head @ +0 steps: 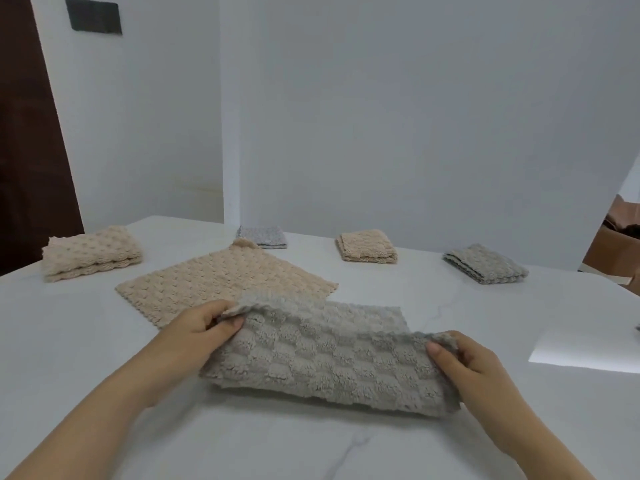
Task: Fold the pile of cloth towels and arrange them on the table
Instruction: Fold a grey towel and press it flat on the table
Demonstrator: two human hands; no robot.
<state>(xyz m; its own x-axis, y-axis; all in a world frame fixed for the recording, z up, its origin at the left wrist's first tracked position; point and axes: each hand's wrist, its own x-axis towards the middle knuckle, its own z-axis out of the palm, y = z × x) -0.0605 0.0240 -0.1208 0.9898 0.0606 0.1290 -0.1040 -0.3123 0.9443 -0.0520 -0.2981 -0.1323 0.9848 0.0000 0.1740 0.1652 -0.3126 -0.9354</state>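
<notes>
From the head camera, the grey towel lies on the tabletop just in front of the person, its near edge lifted and its far part flat, overlapping a corner of an unfolded beige towel. The left hand pinches the raised left corner between thumb and curled fingers. The right hand pinches the right corner the same way. Four folded towels sit along the far side: beige at the left, pale grey, beige and grey at the right. The step looks like the first half-fold. To do it well, carry both corners forward level, meet the far edge squarely, lay the cloth down without dragging the beige towel beneath, then press the crease flat.
</notes>
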